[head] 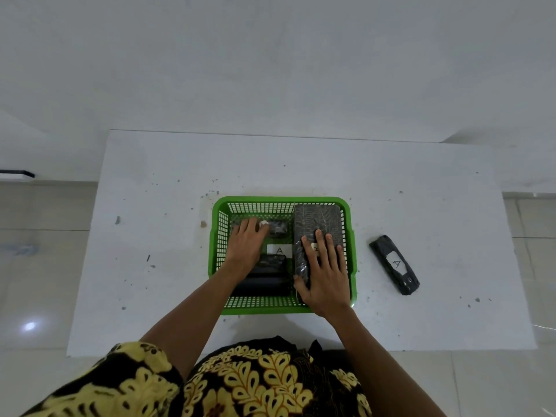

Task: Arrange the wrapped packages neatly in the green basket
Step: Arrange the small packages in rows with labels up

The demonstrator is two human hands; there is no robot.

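**Pressing the bundles flat, one left outside**

I use the square green plastic lattice basket (281,200) as my reference. My right hand (326,273) lies flat, fingers spread, on the long grey patterned wrapped package (317,219) that runs along the basket's right wall from far rim to near rim. I am not gripping it; I judge the open palm is there to push it down and keep it snug against that wall so the rest of the floor stays free.

My left hand (247,240) rests, fingers loosely apart and closed on nothing, over the small dark wrapped bundle (278,227) in the basket's far left part, nudging it toward the back. Nearer me in the left half sits the black plastic-wrapped block (264,278), and between those two a white label marked A (279,250) shows; I cannot tell which package it belongs to.

Outside the basket, well to its right on the white table (150,206), lies the slim black wrapped package with a white A tag (394,264). It has yet to go in, and the middle strip looks like its likely slot.
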